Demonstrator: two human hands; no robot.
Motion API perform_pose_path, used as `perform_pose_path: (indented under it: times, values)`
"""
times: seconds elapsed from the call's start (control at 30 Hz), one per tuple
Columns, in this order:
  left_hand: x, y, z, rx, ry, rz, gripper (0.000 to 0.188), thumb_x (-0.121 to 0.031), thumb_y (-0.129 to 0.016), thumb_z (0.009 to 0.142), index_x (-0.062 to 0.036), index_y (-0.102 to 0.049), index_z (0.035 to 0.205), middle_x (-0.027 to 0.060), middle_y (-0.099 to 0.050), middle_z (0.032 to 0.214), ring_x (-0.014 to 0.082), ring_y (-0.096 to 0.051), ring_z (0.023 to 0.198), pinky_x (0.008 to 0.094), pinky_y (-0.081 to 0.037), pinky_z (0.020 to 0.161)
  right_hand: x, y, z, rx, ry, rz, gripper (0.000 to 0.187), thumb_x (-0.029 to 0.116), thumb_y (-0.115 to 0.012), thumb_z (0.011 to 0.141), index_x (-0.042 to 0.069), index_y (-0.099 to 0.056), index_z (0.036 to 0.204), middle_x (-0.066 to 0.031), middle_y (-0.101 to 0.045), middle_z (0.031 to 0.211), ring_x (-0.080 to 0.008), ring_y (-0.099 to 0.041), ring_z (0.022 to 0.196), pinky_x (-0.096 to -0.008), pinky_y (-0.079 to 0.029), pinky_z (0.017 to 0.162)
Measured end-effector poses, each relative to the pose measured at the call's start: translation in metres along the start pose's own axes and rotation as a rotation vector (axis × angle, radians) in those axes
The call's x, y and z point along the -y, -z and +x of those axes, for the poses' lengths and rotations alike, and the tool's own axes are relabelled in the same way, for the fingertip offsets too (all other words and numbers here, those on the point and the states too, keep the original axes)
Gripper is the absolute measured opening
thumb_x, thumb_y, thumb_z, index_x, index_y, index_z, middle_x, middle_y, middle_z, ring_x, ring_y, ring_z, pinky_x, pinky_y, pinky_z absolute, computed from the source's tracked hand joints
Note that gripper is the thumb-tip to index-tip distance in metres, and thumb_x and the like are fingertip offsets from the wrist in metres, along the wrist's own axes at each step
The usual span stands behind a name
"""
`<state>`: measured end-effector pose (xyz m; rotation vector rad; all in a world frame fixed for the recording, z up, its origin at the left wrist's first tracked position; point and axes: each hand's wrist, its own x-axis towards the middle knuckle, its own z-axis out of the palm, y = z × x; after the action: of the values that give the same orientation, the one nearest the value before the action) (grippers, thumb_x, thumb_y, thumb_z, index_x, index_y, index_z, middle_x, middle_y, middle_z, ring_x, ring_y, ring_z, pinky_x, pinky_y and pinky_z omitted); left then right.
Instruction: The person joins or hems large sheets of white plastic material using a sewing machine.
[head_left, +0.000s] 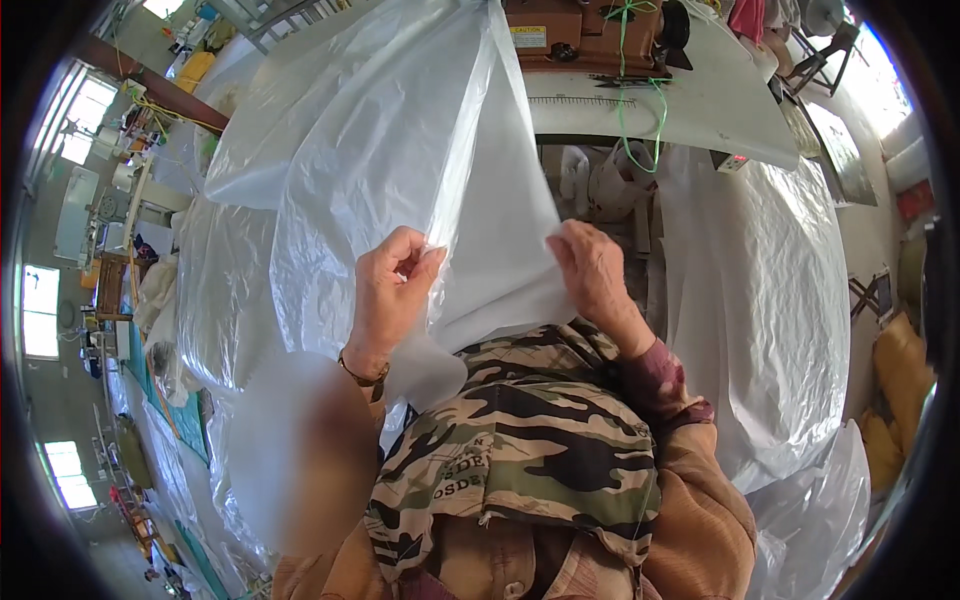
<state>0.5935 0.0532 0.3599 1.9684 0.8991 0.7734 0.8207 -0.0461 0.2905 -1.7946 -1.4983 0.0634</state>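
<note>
A large sheet of translucent white plastic film (350, 190) spreads from the table down toward my lap. With thumb and fingers my left hand (393, 285) pinches a bunched, shiny fold of it. Opposite, my right hand (597, 272) grips the film's right edge, so a smoother panel is stretched between both hands. Beyond my hands, the film runs up beside a brown sewing machine (590, 40). Green string (660, 125) hangs from the machine over the table's front edge.
The pale sewing table (720, 115) has a ruler strip (585, 99) and dark scissors-like tools (630, 80) near the machine. More plastic film (760, 310) drapes at the right. Below the tabletop are white rolls (620, 180). A yellow bag (900, 370) lies far right.
</note>
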Motion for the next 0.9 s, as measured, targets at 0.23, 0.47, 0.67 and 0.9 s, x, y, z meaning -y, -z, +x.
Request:
perform_pose_path:
  times: [0.23, 0.47, 0.67, 0.9]
  values:
    - [-0.023, -0.008, 0.002, 0.043, -0.272, 0.395, 0.011, 0.004, -0.063, 0.082, -0.0016, -0.054, 0.085, 0.0118, -0.056, 0.069, 0.0254, -0.052, 0.056, 0.0305, -0.043, 0.055, 0.059, 0.008, 0.012, 0.288, 0.268, 0.571, 0.015, 0.007, -0.062, 0.089, -0.001, -0.051, 0.084, -0.0173, -0.052, 0.076, -0.0376, -0.053, 0.072, -0.0414, -0.044, 0.064]
    - [-0.021, -0.003, 0.005, 0.146, -0.251, 0.208, 0.008, 0.007, -0.055, 0.085, 0.0012, -0.055, 0.092, 0.0169, -0.056, 0.073, 0.031, -0.053, 0.062, 0.0326, -0.043, 0.059, 0.077, 0.003, 0.013, 0.398, 0.406, 0.466, 0.012, 0.009, -0.062, 0.087, 0.002, -0.052, 0.086, -0.0121, -0.057, 0.073, -0.0353, -0.058, 0.073, -0.0429, -0.046, 0.073]
    - [-0.021, 0.006, 0.001, 0.146, 0.019, -0.034, 0.013, -0.011, -0.053, 0.1, 0.0013, -0.057, 0.096, 0.0017, -0.055, 0.071, 0.0045, -0.047, 0.07, 0.024, -0.039, 0.059, 0.087, -0.007, 0.011, 0.461, 0.503, 0.277, 0.013, 0.01, -0.065, 0.083, 0.004, -0.054, 0.087, -0.0065, -0.061, 0.072, -0.0278, -0.063, 0.07, -0.0372, -0.047, 0.074]
    - [-0.021, 0.034, 0.004, -0.091, 0.005, 0.067, 0.005, -0.004, -0.066, 0.089, 0.0002, -0.063, 0.088, -0.0044, -0.059, 0.072, 0.0005, -0.046, 0.064, 0.0196, -0.038, 0.055, 0.05, -0.057, 0.014, 0.091, 0.241, 0.871, 0.023, 0.019, -0.065, 0.088, 0.003, -0.058, 0.102, -0.0097, -0.06, 0.09, -0.0236, -0.058, 0.09, -0.035, -0.044, 0.083]
